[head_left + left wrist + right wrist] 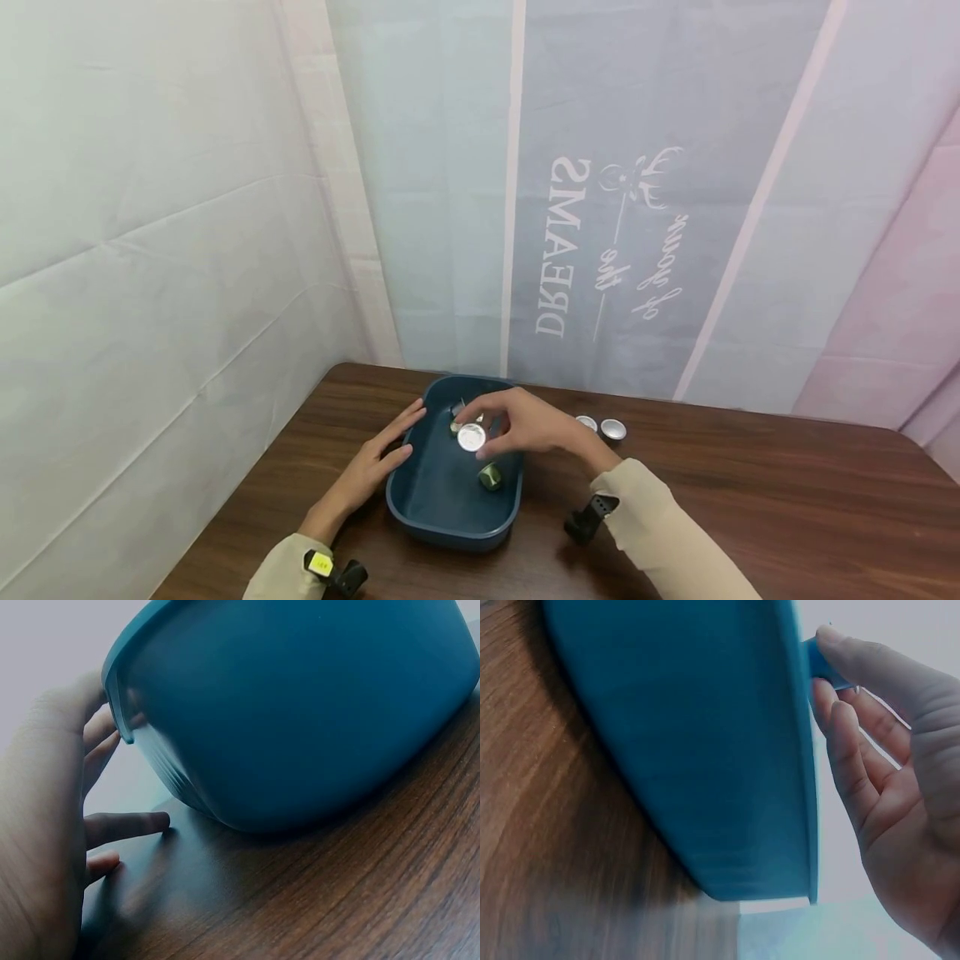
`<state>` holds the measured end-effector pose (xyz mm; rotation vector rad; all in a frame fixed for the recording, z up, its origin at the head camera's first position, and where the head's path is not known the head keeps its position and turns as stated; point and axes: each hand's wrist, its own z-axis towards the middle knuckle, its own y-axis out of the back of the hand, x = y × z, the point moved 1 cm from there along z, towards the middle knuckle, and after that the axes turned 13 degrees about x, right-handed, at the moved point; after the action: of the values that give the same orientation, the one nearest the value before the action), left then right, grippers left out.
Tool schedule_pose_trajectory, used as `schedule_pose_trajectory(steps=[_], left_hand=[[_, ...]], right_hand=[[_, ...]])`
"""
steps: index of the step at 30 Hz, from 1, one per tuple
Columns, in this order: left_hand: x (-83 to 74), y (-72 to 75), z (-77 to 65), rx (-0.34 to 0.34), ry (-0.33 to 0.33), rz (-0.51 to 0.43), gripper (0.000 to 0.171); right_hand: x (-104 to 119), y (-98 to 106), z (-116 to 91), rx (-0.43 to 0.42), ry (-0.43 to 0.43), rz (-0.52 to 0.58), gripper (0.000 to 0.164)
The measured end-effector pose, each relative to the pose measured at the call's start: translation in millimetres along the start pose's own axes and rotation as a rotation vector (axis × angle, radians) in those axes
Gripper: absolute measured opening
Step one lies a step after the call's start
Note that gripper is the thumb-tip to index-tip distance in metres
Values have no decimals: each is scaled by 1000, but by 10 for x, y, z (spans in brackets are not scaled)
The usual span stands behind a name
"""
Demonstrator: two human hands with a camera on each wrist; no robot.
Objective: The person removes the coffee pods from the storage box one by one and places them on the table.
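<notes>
Capsule (pixel 472 437) is pinched in my right grip (pixel 528 421) over the tub (pixel 442 504), left grip (pixel 371 467) uncurled along its side, so I should squeeze gently.

Watching remotely, I see a curtained-off corner, room type unclear: printed "DREAMS" fabric (pixel 615 108) hangs behind a dark wood-grain table (pixel 795 492).

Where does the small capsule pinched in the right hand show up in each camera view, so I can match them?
Head: the capsule is in the lower middle, pinched in the right hand, its round silver face showing.
Left wrist: not visible.
Right wrist: near the top, right of centre, its blue side showing.
Shared landmark: the blue tub, seen in all three.
</notes>
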<state>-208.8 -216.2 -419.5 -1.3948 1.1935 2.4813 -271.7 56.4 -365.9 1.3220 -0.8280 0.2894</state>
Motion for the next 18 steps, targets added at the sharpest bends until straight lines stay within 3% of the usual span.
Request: schedule_pose_trajectory(steps=[10,18], left_hand=[[5,7,0,1,-18,6,52],[11,15,0,4,-31,7,50]], right_hand=[[55,97,-215,-59,-66,6,50],[52,182,-422,-119,-101,37,42]])
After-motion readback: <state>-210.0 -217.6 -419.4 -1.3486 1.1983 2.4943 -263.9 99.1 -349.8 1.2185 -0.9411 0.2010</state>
